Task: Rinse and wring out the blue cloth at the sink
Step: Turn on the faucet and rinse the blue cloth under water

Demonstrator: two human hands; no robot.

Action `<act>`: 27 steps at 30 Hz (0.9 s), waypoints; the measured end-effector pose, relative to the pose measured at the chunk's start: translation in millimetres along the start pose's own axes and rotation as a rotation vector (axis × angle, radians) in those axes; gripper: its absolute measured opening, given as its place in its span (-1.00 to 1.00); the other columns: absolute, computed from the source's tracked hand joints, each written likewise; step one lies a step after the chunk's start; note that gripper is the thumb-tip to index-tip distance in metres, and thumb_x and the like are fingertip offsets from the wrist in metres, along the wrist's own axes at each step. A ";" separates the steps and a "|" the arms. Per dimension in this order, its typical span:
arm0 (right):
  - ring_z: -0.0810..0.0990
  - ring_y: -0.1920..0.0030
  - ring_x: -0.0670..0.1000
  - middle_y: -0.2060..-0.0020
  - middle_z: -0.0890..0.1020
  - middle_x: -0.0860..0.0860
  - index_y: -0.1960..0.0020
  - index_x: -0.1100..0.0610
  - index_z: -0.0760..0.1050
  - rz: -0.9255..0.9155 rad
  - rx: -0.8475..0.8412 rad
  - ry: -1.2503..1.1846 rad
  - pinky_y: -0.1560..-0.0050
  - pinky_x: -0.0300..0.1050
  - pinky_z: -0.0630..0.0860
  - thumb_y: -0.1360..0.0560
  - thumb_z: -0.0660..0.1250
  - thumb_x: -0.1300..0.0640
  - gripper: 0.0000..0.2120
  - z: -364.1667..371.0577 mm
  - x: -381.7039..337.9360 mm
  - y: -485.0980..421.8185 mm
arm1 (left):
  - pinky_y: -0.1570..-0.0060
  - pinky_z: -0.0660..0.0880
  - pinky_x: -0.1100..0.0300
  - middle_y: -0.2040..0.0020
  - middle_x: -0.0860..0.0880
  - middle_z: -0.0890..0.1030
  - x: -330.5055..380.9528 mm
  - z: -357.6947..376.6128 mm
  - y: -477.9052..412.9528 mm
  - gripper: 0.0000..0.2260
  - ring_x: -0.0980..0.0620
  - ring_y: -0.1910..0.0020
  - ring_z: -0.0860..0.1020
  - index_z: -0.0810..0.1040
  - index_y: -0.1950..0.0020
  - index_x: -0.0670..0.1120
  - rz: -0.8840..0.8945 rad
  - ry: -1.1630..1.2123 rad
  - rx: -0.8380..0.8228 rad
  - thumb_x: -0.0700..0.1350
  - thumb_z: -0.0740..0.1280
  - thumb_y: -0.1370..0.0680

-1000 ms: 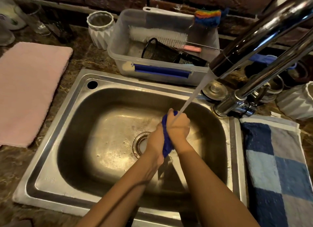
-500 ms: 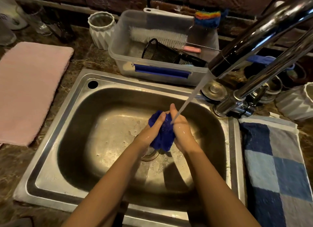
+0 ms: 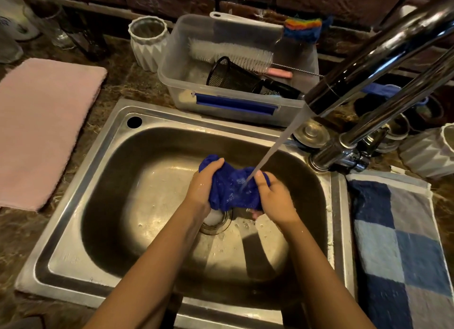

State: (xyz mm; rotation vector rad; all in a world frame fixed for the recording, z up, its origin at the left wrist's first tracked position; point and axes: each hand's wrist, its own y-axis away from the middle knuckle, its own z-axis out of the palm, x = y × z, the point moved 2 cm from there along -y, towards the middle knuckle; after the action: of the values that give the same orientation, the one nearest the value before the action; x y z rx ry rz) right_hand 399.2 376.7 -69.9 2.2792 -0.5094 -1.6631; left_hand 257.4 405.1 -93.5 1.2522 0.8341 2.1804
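Observation:
The blue cloth (image 3: 232,190) is bunched between both hands over the drain of the steel sink (image 3: 115,171). My left hand (image 3: 202,187) grips its left end, fingers curled over the top. My right hand (image 3: 275,197) grips its right end. Water runs from the chrome faucet (image 3: 368,66) in a slanted stream and lands on the middle of the cloth. The drain (image 3: 216,222) shows just below the cloth, partly hidden by my left wrist.
A clear plastic tub (image 3: 235,107) with a bottle brush and a black mesh cup stands behind the sink. A pink towel (image 3: 41,129) lies on the left counter, a blue checked towel (image 3: 398,250) on the right. White ribbed cups stand at the back left (image 3: 147,43) and far right.
The hands have drawn apart, spreading the cloth from a tight twisted bundle into a wider bunch under the stream. The water now hits the cloth's middle.

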 end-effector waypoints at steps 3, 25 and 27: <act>0.53 0.34 -0.09 0.37 0.53 -0.06 0.19 0.00 0.45 -0.022 0.088 -0.063 0.39 -0.33 0.43 -0.55 0.15 -0.10 -0.76 14.5 -6.2 6.9 | -0.03 0.56 -0.04 0.14 -0.09 0.65 -9.8 9.8 0.3 -0.78 -0.08 0.08 0.62 0.58 0.03 -0.09 0.052 -0.086 0.036 0.05 0.36 -0.48; 0.51 0.36 -0.02 0.47 0.50 -0.02 0.48 -0.02 0.34 -0.053 0.350 0.275 0.27 -0.16 0.40 -0.59 0.00 -0.13 -0.50 37.4 -27.0 15.6 | 0.20 0.51 0.15 0.37 -0.03 0.59 -28.9 33.0 -1.7 -0.70 0.05 0.33 0.58 0.56 0.20 -0.08 0.030 -0.049 -0.034 0.10 0.23 -0.55; 0.57 0.33 0.02 0.46 0.52 0.00 0.47 0.00 0.37 -0.035 0.441 0.176 0.26 -0.10 0.48 -0.59 0.03 -0.11 -0.51 33.8 -30.6 7.9 | 0.23 0.51 0.17 0.42 0.00 0.61 -31.2 37.2 1.6 -0.72 0.06 0.33 0.58 0.57 0.23 -0.06 0.021 -0.017 -0.047 0.05 0.22 -0.57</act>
State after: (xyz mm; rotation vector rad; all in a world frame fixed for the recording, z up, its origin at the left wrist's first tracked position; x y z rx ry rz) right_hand 357.5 382.4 -50.6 2.7238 -0.8703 -1.4560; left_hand 304.3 392.9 -95.9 1.2609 0.7622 2.1896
